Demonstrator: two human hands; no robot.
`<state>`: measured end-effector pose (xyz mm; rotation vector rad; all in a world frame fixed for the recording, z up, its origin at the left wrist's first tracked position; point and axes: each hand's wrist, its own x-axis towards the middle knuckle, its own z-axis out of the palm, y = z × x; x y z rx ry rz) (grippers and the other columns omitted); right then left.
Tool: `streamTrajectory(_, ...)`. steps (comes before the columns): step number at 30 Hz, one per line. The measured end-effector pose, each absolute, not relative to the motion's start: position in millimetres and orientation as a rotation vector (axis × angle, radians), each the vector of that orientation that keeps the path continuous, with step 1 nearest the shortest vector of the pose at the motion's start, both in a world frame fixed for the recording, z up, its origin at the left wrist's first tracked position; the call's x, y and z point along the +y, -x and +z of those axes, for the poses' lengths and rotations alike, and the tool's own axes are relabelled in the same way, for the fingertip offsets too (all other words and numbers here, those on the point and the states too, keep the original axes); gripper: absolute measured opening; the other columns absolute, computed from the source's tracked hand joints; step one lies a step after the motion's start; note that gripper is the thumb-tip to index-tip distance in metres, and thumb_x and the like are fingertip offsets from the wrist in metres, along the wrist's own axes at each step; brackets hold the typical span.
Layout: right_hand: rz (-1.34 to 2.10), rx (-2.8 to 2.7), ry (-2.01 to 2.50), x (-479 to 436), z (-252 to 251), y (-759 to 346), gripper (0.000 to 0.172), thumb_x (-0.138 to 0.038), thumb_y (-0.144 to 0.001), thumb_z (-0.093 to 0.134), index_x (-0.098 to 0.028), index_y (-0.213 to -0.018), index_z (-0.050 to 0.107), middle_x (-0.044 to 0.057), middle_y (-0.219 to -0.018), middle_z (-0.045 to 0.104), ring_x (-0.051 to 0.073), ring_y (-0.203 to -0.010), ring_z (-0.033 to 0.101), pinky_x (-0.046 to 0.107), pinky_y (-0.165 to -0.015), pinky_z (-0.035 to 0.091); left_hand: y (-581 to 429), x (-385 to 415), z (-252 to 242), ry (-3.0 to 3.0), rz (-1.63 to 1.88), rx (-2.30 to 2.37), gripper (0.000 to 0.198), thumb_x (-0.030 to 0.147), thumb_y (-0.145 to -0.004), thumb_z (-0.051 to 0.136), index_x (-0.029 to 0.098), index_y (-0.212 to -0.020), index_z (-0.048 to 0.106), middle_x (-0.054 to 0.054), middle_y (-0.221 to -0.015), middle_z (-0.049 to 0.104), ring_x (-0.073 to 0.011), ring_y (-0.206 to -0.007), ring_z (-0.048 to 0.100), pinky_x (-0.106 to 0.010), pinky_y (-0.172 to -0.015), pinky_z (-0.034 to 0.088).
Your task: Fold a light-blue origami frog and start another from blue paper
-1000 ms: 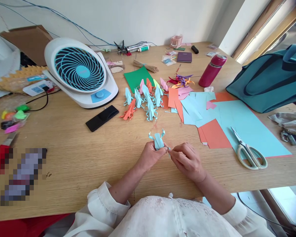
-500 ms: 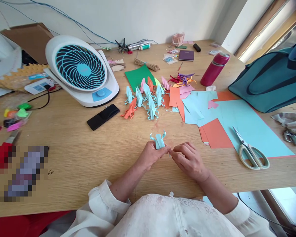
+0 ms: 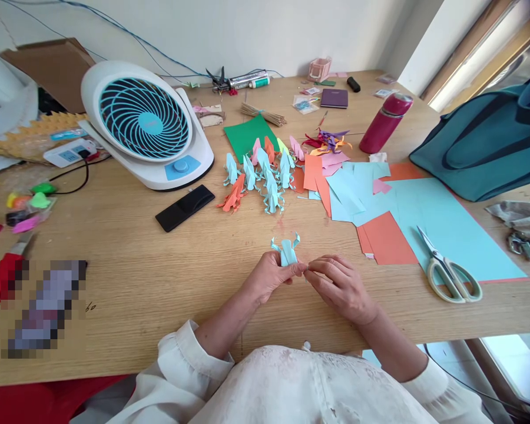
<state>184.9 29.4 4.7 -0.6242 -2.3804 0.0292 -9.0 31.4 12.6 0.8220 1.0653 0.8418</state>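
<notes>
Paper frog [image 3: 287, 252], light blue, sits on the wooden table [image 3: 159, 277] right in front of the person, pinched at its near end by both hands. Left hand [image 3: 271, 277] has thumb and fingers closed on its back edge; right hand [image 3: 340, 285] meets it there, fingertips closed on the same fold. Beyond stands a cluster of folded frogs [image 3: 260, 174], with coloured paper sheets [image 3: 406, 218] and scissors [image 3: 450, 271] off to the right, a fan [image 3: 143, 123] to the left.

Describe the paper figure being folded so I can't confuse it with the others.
From the white fan, back left on the table, come toward the near edge. The left hand and right hand pinch a light blue paper figure; unlike the cluster of figures farther back, it alone is held.
</notes>
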Motion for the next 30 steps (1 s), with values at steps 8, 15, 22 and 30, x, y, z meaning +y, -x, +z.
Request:
streamTrajectory(8,0.22,-2.354,0.623,27,3,-185,0.03,-0.003,-0.091,0.05,-0.02,-0.114,0.06,0.011,-0.102,0.067,0.021,-0.099,0.063,0.039,-0.086,0.053,7,30,6,-1.068,0.898,1.094,0.031,0.043,-0.072,0.074,0.014,-0.067,0.063,0.003,-0.062,0.054,-0.0092,-0.06,0.045,-0.023,-0.059,0.036)
streamTrajectory(15,0.745,-1.854,1.013,24,13,-172,0.003,-0.021,-0.091,0.059,-0.021,-0.093,0.062,0.006,-0.087,0.063,0.018,-0.082,0.06,0.033,-0.072,0.05,6,29,18,-1.325,0.983,1.227,0.019,0.033,-0.081,0.061,0.016,-0.071,0.061,0.004,-0.061,0.053,-0.0095,-0.057,0.044,-0.023,-0.058,0.036)
streamTrajectory(22,1.049,-1.745,1.113,27,11,-166,0.015,-0.03,-0.088,0.065,-0.02,-0.078,0.063,0.0,-0.073,0.058,0.014,-0.068,0.053,0.028,-0.064,0.044,5,27,17,-1.403,1.013,1.235,0.02,0.034,-0.084,0.061,0.016,-0.075,0.062,0.003,-0.064,0.056,-0.0108,-0.062,0.048,-0.023,-0.061,0.039)
streamTrajectory(30,1.038,-1.713,1.101,26,11,-165,0.015,-0.029,-0.089,0.063,-0.02,-0.077,0.062,0.001,-0.073,0.058,0.014,-0.068,0.053,0.028,-0.065,0.044,8,30,13,-1.287,0.976,1.183,0.026,0.041,-0.083,0.063,0.016,-0.076,0.065,0.002,-0.066,0.055,-0.0114,-0.064,0.047,-0.024,-0.063,0.037)
